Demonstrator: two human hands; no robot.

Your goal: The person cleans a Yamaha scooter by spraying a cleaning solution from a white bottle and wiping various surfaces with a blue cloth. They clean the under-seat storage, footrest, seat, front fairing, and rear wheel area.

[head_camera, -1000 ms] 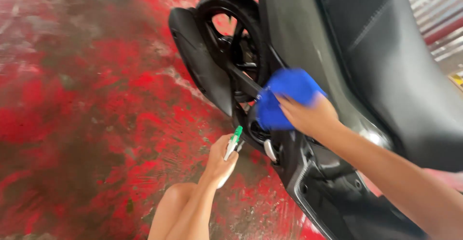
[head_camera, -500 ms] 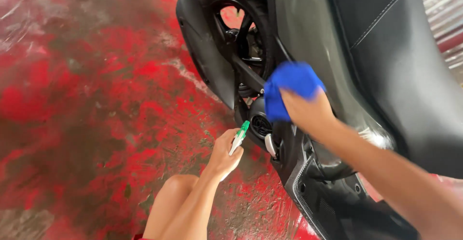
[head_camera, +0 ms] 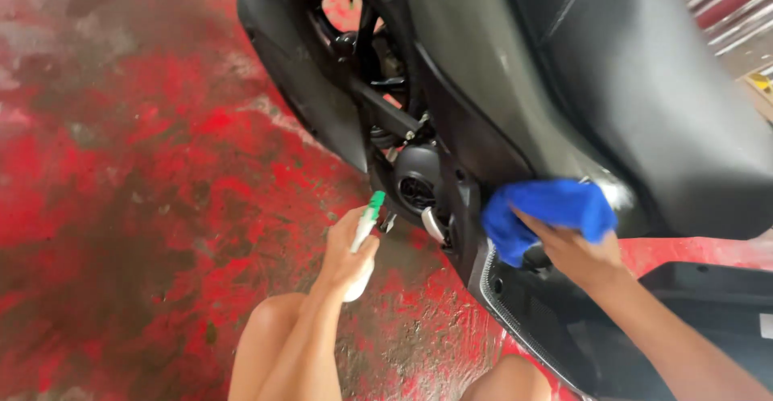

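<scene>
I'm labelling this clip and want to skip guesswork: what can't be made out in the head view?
- Spray bottle: body wrapped by the left hand; contents hidden.
- Right hand: fingertips buried in the blue cloth.
- Scooter: front cut off by the frame edge.
- Rear wheel: partly behind the mudguard.

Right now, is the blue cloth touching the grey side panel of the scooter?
Touching. The head view shows the right hand pressing the blue cloth flat against the grey side panel, no gap visible.

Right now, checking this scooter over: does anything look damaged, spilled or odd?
Only the red floor: its paint is worn into dark, patchy blotches. The scooter panels look intact; nothing else stands out.
</scene>
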